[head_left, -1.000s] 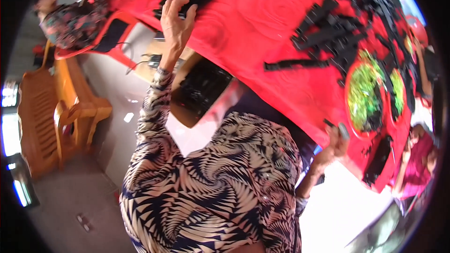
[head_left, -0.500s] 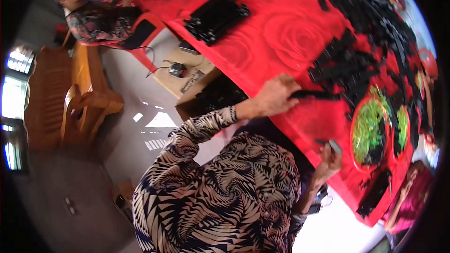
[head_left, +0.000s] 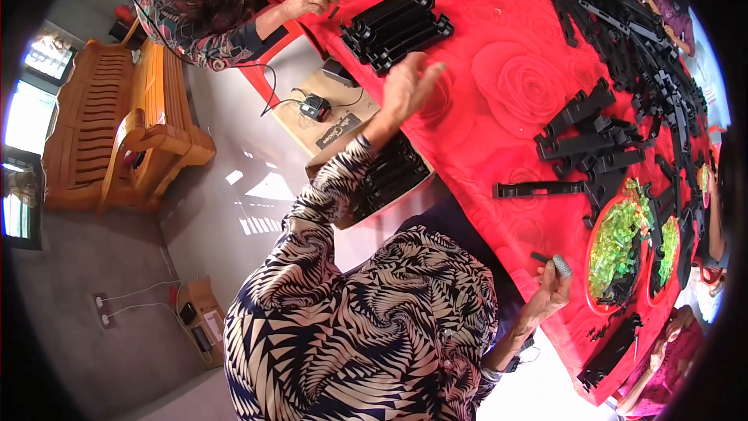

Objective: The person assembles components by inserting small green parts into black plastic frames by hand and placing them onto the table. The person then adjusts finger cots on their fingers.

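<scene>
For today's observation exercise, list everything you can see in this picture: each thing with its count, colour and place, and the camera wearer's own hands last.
Tablecloth: one, red with rose pattern, covering the table.
Stacked plastic strips: one neat stack, black, on the cloth beyond the left hand.
Loose plastic parts: many, black, heaped along the far right of the table.
Single strip: one, black, lying alone near the table's edge.
Trays: two, red, holding green translucent pieces, right end of table.
Cardboard box: one, brown, holding black parts, on the floor below the table.
Bench: one, orange wood, at left.
Co-worker: one person, patterned sleeve, seated top left.
Left hand: raised above the cloth, empty.
Right hand: holding a small grey piece.
</scene>
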A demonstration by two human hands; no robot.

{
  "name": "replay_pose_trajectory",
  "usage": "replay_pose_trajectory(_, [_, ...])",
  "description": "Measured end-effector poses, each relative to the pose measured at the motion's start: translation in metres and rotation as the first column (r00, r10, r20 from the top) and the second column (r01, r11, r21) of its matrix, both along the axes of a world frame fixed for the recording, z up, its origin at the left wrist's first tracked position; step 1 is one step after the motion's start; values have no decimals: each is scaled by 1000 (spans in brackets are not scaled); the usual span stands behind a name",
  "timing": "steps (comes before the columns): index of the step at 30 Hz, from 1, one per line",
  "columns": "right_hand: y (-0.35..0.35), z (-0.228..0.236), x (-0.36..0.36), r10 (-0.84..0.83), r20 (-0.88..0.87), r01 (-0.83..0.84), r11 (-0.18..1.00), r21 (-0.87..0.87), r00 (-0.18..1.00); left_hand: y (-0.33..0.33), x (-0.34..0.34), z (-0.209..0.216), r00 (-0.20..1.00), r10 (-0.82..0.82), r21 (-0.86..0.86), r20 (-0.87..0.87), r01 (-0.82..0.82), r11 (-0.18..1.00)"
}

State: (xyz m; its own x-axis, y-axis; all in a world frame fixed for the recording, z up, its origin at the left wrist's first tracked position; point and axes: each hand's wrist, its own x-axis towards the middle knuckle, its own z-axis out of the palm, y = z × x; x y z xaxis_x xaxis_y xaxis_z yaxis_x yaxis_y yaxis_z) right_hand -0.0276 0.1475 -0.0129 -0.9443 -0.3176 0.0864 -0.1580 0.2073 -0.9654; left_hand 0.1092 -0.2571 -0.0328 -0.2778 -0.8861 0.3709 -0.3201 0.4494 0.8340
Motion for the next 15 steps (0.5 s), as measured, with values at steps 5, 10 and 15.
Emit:
replay_pose_trajectory(5, [3,-6,-4,38,-16,-38,999,-11,999,-12,29,15,996,-14,121,94,2,993])
replay_pose_trajectory(10, [7,-4,-2,-7,5,7,1000,0,1000,-9,21,11,987,10,-76,162,3,997])
replay_pose_trajectory(15, [9,-5,-2,3,35,-2,1000,-23,999,25,24,35,995,-76,-101,64,82,991])
